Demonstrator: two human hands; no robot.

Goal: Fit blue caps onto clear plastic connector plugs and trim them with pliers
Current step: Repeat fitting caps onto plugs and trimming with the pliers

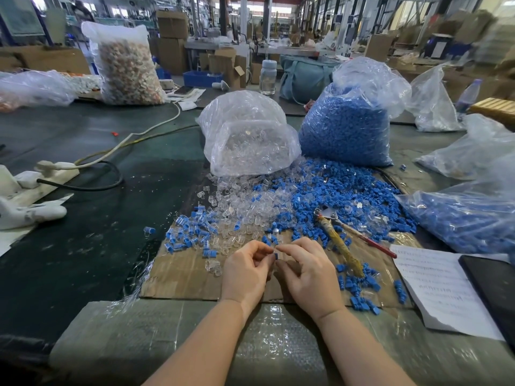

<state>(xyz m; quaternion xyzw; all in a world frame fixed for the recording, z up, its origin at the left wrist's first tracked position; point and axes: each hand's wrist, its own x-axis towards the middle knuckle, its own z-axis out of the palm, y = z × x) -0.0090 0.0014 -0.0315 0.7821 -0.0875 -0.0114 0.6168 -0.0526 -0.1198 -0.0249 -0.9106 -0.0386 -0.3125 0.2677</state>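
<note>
Pinching blue cap (276, 256) between left hand (245, 270) and right hand (309, 274), fingers curled.

Dark green desk (83, 135) covered near edge by cardboard sheet (178, 271); bags of clear plugs (250, 146) and blue caps (345, 129), power strip (41, 176), printed paper (440, 291) laid on desk.

A tall plastic sack of orange-and-white parts (126, 66) stands far left. A white power strip (41, 174) with cables lies left. A clear jar (267, 77) and teal bag (302, 79) sit behind. Printed paper (440, 291) lies right.
</note>
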